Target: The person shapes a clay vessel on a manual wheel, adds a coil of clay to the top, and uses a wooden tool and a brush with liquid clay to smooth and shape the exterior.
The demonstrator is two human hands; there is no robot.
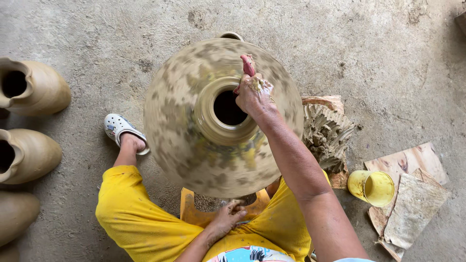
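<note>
A: Large clay pot noted on the floor, directly in front of the seated person, between the knees; its surface is blurred, so it is taken to be spinning. Neck and dark mouth face upward.

B: Handling judged: wet clay, soft, slippery, easily dented, and heavy for its size. If lifted, it would best be taken low under the belly, never by the thin rim.

A: Right hand is closed on a small red tool, pressed at the rim of the neck. Left hand is loosely curled, resting by the wooden stand beneath the pot; nothing is seen gripped.

B: Outward: a lump of raw clay just to the right, a yellow cup beside boards, finished pots well apart on the left.
</note>
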